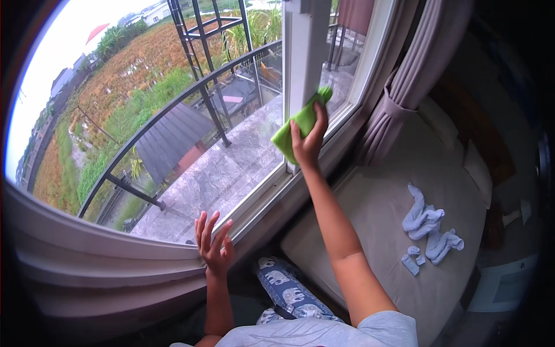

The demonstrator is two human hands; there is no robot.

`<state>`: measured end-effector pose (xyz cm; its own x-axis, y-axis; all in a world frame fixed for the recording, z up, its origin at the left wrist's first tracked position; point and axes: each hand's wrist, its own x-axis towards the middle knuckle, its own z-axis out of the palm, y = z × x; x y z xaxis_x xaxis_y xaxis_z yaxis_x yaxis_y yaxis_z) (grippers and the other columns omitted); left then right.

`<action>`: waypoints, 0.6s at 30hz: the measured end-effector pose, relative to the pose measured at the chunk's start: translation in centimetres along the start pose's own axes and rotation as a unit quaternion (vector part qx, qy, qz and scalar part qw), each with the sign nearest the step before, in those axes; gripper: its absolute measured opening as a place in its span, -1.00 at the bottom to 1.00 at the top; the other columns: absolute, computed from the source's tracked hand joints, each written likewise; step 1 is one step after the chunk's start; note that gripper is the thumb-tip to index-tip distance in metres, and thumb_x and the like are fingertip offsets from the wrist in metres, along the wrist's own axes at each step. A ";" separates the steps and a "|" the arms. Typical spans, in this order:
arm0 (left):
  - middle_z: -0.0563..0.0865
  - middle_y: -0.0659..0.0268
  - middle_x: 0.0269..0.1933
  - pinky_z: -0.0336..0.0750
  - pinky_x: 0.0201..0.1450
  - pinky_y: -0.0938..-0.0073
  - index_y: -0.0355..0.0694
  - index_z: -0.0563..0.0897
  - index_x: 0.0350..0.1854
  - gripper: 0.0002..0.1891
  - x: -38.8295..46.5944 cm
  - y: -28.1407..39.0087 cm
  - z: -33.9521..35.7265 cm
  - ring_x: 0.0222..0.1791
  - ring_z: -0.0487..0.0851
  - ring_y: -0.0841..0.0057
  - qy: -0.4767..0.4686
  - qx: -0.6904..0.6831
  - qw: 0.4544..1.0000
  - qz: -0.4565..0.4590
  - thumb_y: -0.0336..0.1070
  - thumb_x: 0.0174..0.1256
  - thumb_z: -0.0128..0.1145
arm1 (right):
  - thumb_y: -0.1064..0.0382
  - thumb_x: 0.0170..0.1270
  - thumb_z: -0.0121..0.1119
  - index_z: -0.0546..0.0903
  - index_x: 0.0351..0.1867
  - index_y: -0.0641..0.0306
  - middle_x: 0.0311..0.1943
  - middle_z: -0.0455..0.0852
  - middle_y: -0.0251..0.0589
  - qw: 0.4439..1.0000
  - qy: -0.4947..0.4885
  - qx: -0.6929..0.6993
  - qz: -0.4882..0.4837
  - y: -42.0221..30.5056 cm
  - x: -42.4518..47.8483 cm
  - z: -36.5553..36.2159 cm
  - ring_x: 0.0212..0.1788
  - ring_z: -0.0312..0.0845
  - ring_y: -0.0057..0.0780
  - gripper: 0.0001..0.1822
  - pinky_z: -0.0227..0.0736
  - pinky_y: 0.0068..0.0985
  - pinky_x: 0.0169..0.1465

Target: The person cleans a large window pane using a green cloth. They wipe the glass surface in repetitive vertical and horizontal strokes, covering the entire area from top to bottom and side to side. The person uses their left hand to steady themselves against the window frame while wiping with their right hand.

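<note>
My right hand (310,141) grips a folded green cloth (299,123). The cloth lies against the white vertical frame (303,56) of a sliding window or door, near its lower end. My left hand (214,243) is raised with its fingers apart, and nothing is in it. It hovers by the lower sill track (256,204), close to the edge of a pale curtain (130,264). Whether the left fingertips touch anything, I cannot tell.
To the right, a bed (368,208) bears crumpled light-blue cloths (427,221). A tied mauve curtain (399,104) hangs beside the frame. Outside lie a tiled balcony floor (217,173) and a dark metal railing (169,117). Near the bed's foot stands a white object (498,286).
</note>
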<state>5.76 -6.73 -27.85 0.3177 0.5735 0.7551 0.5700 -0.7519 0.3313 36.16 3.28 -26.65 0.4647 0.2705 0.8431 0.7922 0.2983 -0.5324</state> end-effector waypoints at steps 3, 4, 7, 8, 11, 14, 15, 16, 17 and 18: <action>0.56 0.16 0.12 0.15 0.32 -0.03 -0.14 0.68 -0.19 -0.70 -1.5 0.9 -2.8 0.29 0.35 0.09 -0.016 -0.002 1.000 0.020 -0.50 0.05 -0.02 | 0.29 0.13 0.21 0.17 0.29 0.35 0.26 0.23 0.12 0.998 -0.040 -0.035 0.027 2.6 -5.7 -0.3 0.29 0.13 0.04 -0.29 0.00 -0.19 0.34; 0.56 0.16 0.12 0.15 0.33 -0.03 -0.15 0.68 -0.20 -0.70 -1.8 1.0 -3.4 0.28 0.36 0.09 -0.016 0.006 0.999 0.028 -0.51 0.05 -0.02 | 0.34 0.10 0.19 0.21 0.26 0.36 0.21 0.29 0.15 0.998 -0.042 -0.020 0.043 2.8 -6.8 -0.5 0.27 0.16 0.09 -0.33 0.04 -0.13 0.28; 0.58 0.23 0.12 0.17 0.32 -0.02 -0.08 0.69 -0.18 -0.70 -1.1 2.3 -4.3 0.27 0.39 0.14 0.003 -0.001 1.000 0.002 -0.43 0.09 -0.04 | 0.42 0.12 0.14 0.22 0.25 0.31 0.18 0.34 0.10 0.989 -0.105 0.002 0.101 3.1 -7.5 -2.0 0.24 0.20 0.07 -0.38 0.12 -0.19 0.25; 0.57 0.21 0.12 0.18 0.32 0.01 -0.13 0.68 -0.19 -0.70 -0.5 2.8 -4.3 0.28 0.37 0.12 0.005 -0.016 1.000 0.015 -0.48 0.07 -0.02 | 0.44 0.14 0.12 0.24 0.26 0.27 0.19 0.35 0.08 0.986 -0.120 0.031 0.111 3.4 -7.1 -2.5 0.21 0.23 0.06 -0.39 0.16 -0.21 0.23; 0.56 0.18 0.13 0.20 0.32 0.07 -0.18 0.67 -0.16 -0.68 3.7 4.3 -3.6 0.29 0.36 0.12 0.035 -0.053 0.997 0.047 -0.54 0.04 -0.02 | 0.47 0.16 0.09 0.26 0.26 0.24 0.20 0.36 0.06 0.994 -0.094 0.049 0.010 0.0 -1.9 -2.3 0.21 0.25 0.04 -0.41 0.16 -0.22 0.23; 0.55 0.15 0.14 0.22 0.31 0.15 -0.22 0.64 -0.11 -0.69 9.8 6.5 -1.0 0.30 0.35 0.13 0.048 -0.092 0.991 0.090 -0.55 0.10 -0.02 | 0.48 0.21 0.03 0.35 0.24 0.16 0.23 0.37 -0.10 0.995 -0.037 0.079 -0.037 -3.5 6.1 -2.8 0.22 0.27 -0.07 -0.48 0.16 -0.26 0.24; 0.54 0.16 0.15 0.23 0.31 0.17 -0.22 0.63 -0.08 -0.68 11.9 7.7 0.3 0.30 0.34 0.14 0.049 -0.115 0.987 0.106 -0.55 0.11 -0.02 | 0.48 0.20 0.01 0.43 0.18 0.10 0.19 0.43 -0.13 0.995 -0.003 0.081 -0.064 -3.4 9.0 -3.0 0.20 0.30 -0.10 -0.53 0.15 -0.28 0.24; 0.53 0.16 0.17 0.23 0.31 0.17 -0.21 0.61 -0.04 -0.66 13.7 8.3 2.0 0.31 0.33 0.16 0.058 -0.142 0.981 0.121 -0.54 0.12 -0.02 | 0.50 0.17 0.02 0.49 0.12 0.06 0.16 0.47 -0.16 0.994 0.014 0.068 -0.084 -3.8 11.5 -3.0 0.18 0.31 -0.12 -0.54 0.12 -0.27 0.26; 0.50 0.18 0.20 0.21 0.32 0.16 -0.20 0.59 0.01 -0.63 15.4 8.9 3.3 0.32 0.31 0.17 0.055 -0.150 0.978 0.132 -0.53 0.13 -0.03 | 0.51 0.11 0.04 0.52 0.08 0.03 0.15 0.49 -0.18 0.991 0.026 0.054 -0.123 -4.3 14.1 -3.0 0.18 0.31 -0.10 -0.53 0.08 -0.25 0.27; 0.48 0.19 0.22 0.19 0.34 0.15 -0.19 0.58 0.04 -0.61 17.1 9.4 4.6 0.34 0.29 0.17 0.062 -0.156 0.975 0.145 -0.53 0.14 -0.05 | 0.51 0.10 0.04 0.52 0.08 0.03 0.15 0.48 -0.18 0.986 0.033 0.080 -0.139 -4.5 16.5 -2.5 0.19 0.29 -0.09 -0.52 0.06 -0.25 0.28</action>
<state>20.00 -2.52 -14.41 0.3260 0.2938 0.8985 0.2051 -0.9498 0.2362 41.27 4.10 -10.14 0.2667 0.0993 0.9586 0.8228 0.4945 -0.2801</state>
